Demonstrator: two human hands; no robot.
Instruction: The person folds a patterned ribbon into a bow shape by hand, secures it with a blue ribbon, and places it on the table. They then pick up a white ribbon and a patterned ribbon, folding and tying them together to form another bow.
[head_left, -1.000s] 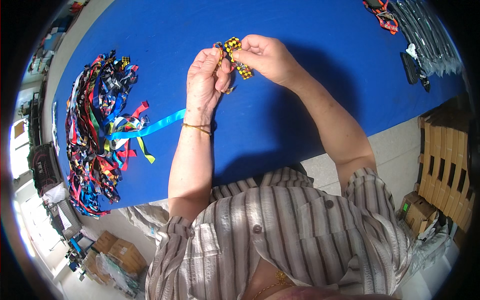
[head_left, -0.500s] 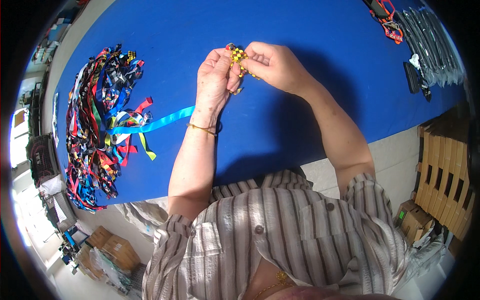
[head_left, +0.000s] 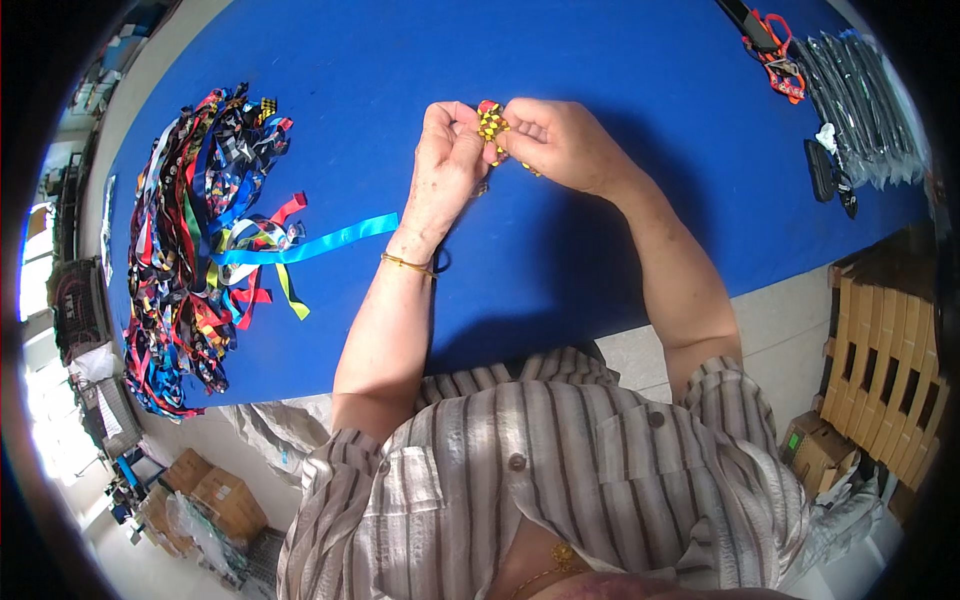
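Observation:
Between my two hands, over the blue table (head_left: pixel 400 50), is a bunched yellow, black and red checkered ribbon (head_left: pixel 491 122). My left hand (head_left: pixel 447 160) pinches it from the left, fingers curled. From the right my right hand (head_left: pixel 556 143) grips it between thumb and bent fingers. Short ends of the ribbon hang below the fingertips; how it is folded or tied cannot be made out. A plain bright blue ribbon (head_left: pixel 330 240) lies on the table by my left wrist, running out from a large heap of multicoloured printed ribbons (head_left: pixel 185 230).
At the far right of the table lie a stack of dark items in clear plastic sleeves (head_left: pixel 860 105), orange-red straps (head_left: pixel 783 75) and a black clip-like object (head_left: pixel 820 170). Cardboard boxes (head_left: pixel 228 500) stand on the floor at lower left. A slatted wooden pallet (head_left: pixel 885 370) is at right.
Both hands have shifted slightly right and nearer with the checkered ribbon. More of its red part now shows at the top, and my left fingers are more curled.

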